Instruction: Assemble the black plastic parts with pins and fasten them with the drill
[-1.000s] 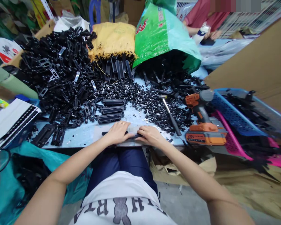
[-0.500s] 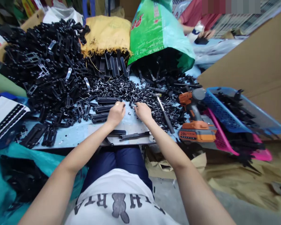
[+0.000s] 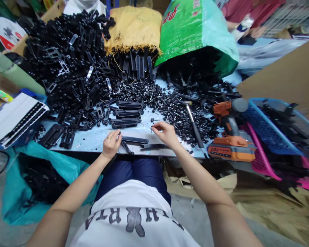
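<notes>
My left hand (image 3: 110,143) hovers over the near edge of the pale blue table (image 3: 92,140), its fingers pinched on a small pin at the left end of a black flat bar (image 3: 135,139). My right hand (image 3: 164,131) is pinched on another small pin just above a second black bar (image 3: 154,146). A third short bar (image 3: 127,148) lies slanted between them. A scatter of small black-headed pins (image 3: 157,103) covers the table just beyond my hands.
A big heap of black plastic parts (image 3: 67,65) fills the back left. Three stacked bars (image 3: 126,114) lie ahead. A hammer (image 3: 193,123) and orange cordless drill (image 3: 229,133) sit to the right, beside blue and pink baskets (image 3: 267,133). Yellow and green sacks (image 3: 195,34) stand behind. Another person sits at the back right.
Both hands have come back from the pin scatter toward the near edge, each pinching a small pin. The bars near the edge now lie between my hands.
</notes>
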`<state>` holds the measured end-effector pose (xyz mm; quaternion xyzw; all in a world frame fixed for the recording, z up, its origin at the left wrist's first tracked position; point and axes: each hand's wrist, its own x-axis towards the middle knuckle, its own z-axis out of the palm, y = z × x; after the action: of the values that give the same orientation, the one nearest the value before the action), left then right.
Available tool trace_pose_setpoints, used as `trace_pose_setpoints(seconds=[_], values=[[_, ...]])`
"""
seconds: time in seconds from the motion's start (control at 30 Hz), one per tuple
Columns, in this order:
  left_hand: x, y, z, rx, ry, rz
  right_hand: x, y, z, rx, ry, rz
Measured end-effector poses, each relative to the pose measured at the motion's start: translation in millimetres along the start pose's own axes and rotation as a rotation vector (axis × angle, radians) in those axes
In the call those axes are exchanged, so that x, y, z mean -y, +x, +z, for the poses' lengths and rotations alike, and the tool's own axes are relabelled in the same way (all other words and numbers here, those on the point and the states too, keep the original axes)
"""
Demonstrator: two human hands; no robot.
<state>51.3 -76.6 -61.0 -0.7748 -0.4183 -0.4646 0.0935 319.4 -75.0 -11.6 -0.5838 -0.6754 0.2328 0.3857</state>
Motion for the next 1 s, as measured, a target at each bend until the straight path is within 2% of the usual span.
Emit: trace_pose_setpoints(seconds=[0.17, 0.4, 0.53, 0.63, 0.77, 0.83, 0.93, 1.0], values=[[1, -5, -5, 0.106, -0.041, 0.139, 14, -28, 8, -0.002, 0.078, -0.099], [9, 4, -13, 0.241, -0.114, 0.257, 13, -46, 17, -0.048, -0.078, -0.34], [13, 8, -15, 0.258, -0.127, 0.351, 6, -56, 21, -0.064, -0.219, -0.431], [15, 8, -16, 0.27, -0.116, 0.353, -1, -63, 20, -0.068, -0.286, -0.487], [20, 9, -19, 0.379, -0.089, 0.352, -13, -68, 17, 0.038, -0.309, -0.505], [18, 11, -22, 0.42, -0.044, 0.305, -20, -68, 15, 0.086, -0.315, -0.485], [-2, 17, -21, 0.418, 0.018, 0.214, -28, -67, 15, 0.147, -0.282, -0.472], [-25, 23, -14, 0.51, -0.006, 0.196, -31, -66, 16, 0.171, -0.241, -0.49]])
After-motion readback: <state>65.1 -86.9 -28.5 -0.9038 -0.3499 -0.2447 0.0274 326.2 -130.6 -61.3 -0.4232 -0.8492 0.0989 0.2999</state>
